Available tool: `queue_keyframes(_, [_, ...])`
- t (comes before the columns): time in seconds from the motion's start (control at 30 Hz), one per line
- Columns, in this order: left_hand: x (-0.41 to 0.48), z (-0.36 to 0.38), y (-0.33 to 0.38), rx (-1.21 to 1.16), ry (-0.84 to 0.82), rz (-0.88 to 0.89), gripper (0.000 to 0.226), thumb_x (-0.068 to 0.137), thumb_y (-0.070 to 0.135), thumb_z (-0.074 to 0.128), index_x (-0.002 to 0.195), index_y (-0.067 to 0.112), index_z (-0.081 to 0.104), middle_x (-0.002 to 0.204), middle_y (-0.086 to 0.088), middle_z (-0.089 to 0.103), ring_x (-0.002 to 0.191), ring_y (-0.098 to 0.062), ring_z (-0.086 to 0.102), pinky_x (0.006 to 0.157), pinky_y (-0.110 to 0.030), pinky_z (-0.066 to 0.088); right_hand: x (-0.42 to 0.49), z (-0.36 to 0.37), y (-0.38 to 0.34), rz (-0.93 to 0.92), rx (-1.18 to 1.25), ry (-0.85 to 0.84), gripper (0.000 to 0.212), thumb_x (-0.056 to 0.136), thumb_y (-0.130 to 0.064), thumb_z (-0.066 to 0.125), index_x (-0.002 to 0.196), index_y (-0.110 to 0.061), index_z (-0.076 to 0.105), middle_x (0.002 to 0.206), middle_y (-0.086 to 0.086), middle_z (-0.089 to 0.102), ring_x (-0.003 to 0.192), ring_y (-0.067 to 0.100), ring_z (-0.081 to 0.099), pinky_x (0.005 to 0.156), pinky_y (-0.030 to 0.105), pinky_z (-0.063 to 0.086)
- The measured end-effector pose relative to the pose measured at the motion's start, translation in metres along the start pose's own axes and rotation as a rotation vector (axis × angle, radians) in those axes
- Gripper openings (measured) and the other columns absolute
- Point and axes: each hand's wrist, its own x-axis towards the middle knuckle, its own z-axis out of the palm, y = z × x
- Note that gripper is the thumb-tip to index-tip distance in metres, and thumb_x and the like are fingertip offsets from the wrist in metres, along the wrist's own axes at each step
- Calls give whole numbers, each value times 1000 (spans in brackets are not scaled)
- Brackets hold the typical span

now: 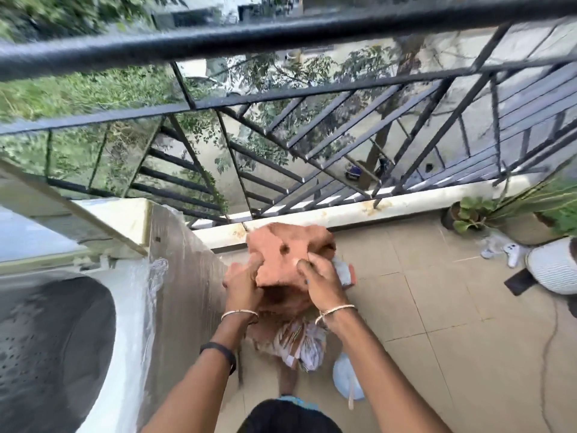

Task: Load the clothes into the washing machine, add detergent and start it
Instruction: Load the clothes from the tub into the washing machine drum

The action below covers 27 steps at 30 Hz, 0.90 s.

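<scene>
A bundle of clothes is held up over the balcony floor, to the right of the washing machine. Its top piece is an orange-brown garment (288, 248); a patterned light cloth (301, 345) hangs below my wrists. My left hand (245, 284) grips the bundle's left side and my right hand (321, 281) grips its right side, both with fingers dug into the fabric. The top-loading washing machine (137, 301) stands at the left with its lid (71, 210) raised and its dark perforated drum (46, 348) exposed.
A black metal railing (281, 32) closes the balcony ahead, above a white ledge (343, 210). Potted plants (471, 214) and a white ribbed pot (555, 267) stand at the right. A pale blue bag (345, 378) lies on the beige tiles (437, 292) near my feet.
</scene>
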Motion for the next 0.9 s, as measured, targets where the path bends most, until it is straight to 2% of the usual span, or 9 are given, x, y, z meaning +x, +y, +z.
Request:
queue_keyframes(0.17, [-62, -71, 66, -106, 155, 80, 49, 64, 18, 47, 107, 17, 70, 96, -18, 74, 95, -35, 68, 72, -42, 54, -70, -30, -39, -189, 53, 73, 37, 76, -32, 69, 72, 0, 53, 65, 2, 42, 62, 12, 36, 56, 29, 30])
queue_keyframes(0.33, [-128, -141, 120, -286, 364, 252, 52, 58, 16, 44, 100, 5, 73, 95, -23, 73, 91, -35, 70, 74, -42, 54, -121, -57, -39, -218, 15, 157, 18, 79, -20, 75, 94, -22, 65, 90, 5, 73, 81, 18, 68, 81, 41, 57])
queue_keyframes(0.43, [-170, -185, 140, -334, 448, 369, 47, 58, 11, 45, 94, 0, 72, 88, -22, 73, 87, -36, 69, 69, -33, 47, -146, -66, -28, -223, -137, 109, 47, 75, -19, 66, 116, -36, 53, 115, 11, 67, 101, 28, 66, 92, 47, 54])
queue_keyframes(0.5, [-201, -215, 151, -361, 504, 451, 38, 57, 8, 45, 84, -1, 70, 79, -22, 72, 80, -34, 69, 63, -34, 46, -160, -64, -22, -252, -304, 86, 78, 70, -17, 72, 140, -26, 38, 131, 18, 55, 108, 25, 58, 97, 48, 50])
queue_keyframes(0.57, [-234, -243, 158, -406, 547, 519, 37, 56, 5, 47, 84, 2, 71, 76, -12, 73, 76, -14, 66, 63, -35, 50, -170, -55, -17, -294, -477, 11, 108, 62, -25, 78, 152, -13, 19, 147, 17, 38, 127, 27, 46, 109, 45, 41])
queue_keyframes(0.63, [-264, -266, 165, -478, 557, 577, 36, 57, 2, 48, 84, 6, 71, 75, -3, 70, 76, -1, 58, 64, -33, 51, -181, -41, -18, -298, -591, -28, 134, 55, -45, 86, 154, -15, 0, 156, 14, 23, 141, 30, 32, 117, 41, 31])
queue_keyframes(0.73, [-304, -295, 164, -565, 580, 650, 33, 57, 8, 50, 83, 6, 69, 77, -7, 67, 81, -8, 57, 66, -40, 52, -192, -14, -21, -278, -649, -16, 160, 32, -74, 70, 152, -12, -15, 159, 20, 8, 146, 33, 17, 119, 41, 24])
queue_keyframes(0.83, [-341, -319, 159, -652, 605, 691, 32, 60, 8, 53, 86, 16, 70, 83, -6, 67, 84, -9, 59, 69, -33, 52, -219, 16, -46, -291, -545, -30, 147, 38, -66, 69, 154, -7, 1, 155, 21, 21, 142, 33, 28, 111, 23, 31])
queue_keyframes(0.9, [-360, -333, 150, -658, 628, 704, 28, 63, 4, 54, 84, 14, 71, 83, -6, 66, 83, -11, 58, 69, -35, 50, -234, 37, -61, -246, -462, -153, 102, 66, -38, 72, 149, -2, 25, 144, 22, 42, 131, 36, 44, 83, 2, 38])
